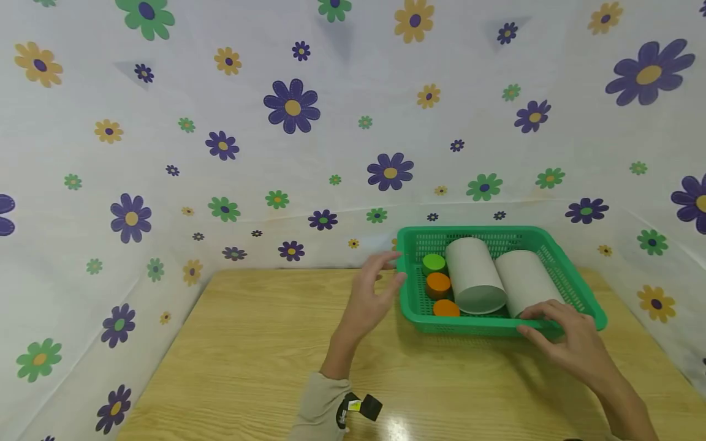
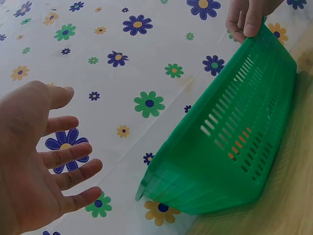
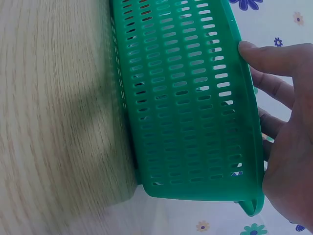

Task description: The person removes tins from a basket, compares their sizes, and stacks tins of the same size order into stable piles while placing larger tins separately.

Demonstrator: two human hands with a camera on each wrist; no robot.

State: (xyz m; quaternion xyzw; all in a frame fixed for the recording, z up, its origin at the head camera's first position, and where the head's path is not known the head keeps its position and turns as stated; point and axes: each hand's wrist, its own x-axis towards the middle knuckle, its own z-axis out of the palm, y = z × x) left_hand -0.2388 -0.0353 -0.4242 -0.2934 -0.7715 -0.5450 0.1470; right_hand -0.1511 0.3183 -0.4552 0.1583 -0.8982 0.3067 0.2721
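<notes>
The head view looks forward and down over the bench; both wrist views sit close (from opposite ends) to the green basket.

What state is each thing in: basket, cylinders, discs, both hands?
green basket: on the table, near rim gripped
grey cylinders: two, lying on their sides in the basket
round blocks: one green, two orange, in the basket
left hand: fingers spread, beside the basket
right hand: grips the rim

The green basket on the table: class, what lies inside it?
Inside the green basket lie two grey cylinders, one green disc and two orange discs. Anything beneath the cylinders is hidden.
</notes>
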